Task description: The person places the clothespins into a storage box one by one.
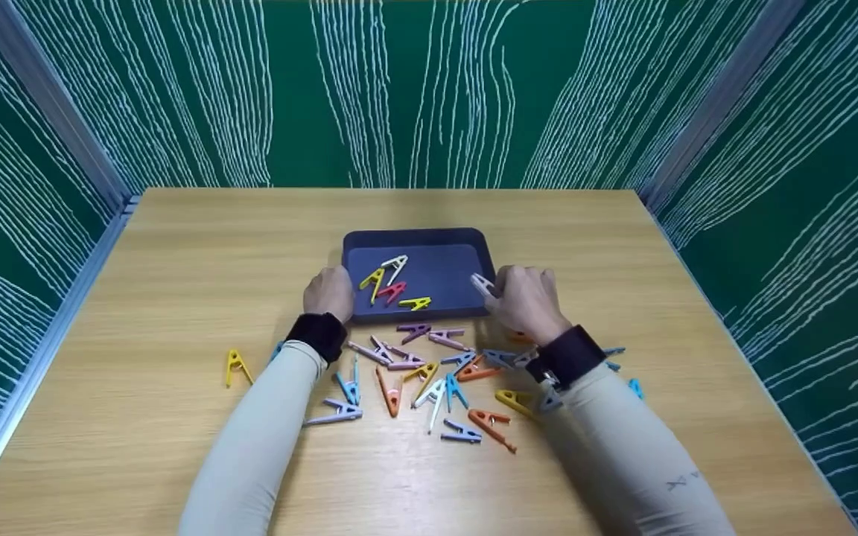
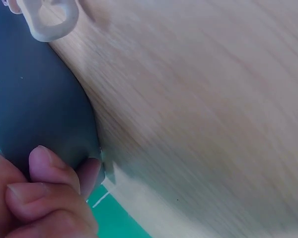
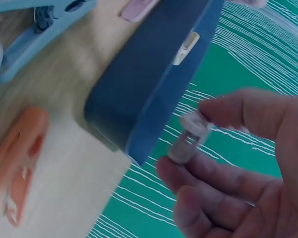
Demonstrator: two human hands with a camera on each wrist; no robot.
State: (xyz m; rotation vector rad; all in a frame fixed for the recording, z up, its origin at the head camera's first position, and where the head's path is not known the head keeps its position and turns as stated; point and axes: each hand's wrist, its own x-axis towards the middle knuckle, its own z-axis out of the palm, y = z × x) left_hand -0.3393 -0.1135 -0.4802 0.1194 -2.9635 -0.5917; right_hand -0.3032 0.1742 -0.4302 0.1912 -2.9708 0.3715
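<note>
Now, left hand (image 1: 330,292): clamped on the dark tray (image 1: 440,274), left side.
Right hand (image 1: 527,301): pinching a pale clothespin (image 1: 482,286) near the tray's right rim.
Other clothespins (image 1: 415,303): four inside the tray.

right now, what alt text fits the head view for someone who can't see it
A person's right hand holds a pale peg near the right edge of a dark tray, the left hand at its left edge. A white peg, a red peg and two yellow pegs lie inside, and many colourful pegs are scattered on the table in front.
</note>
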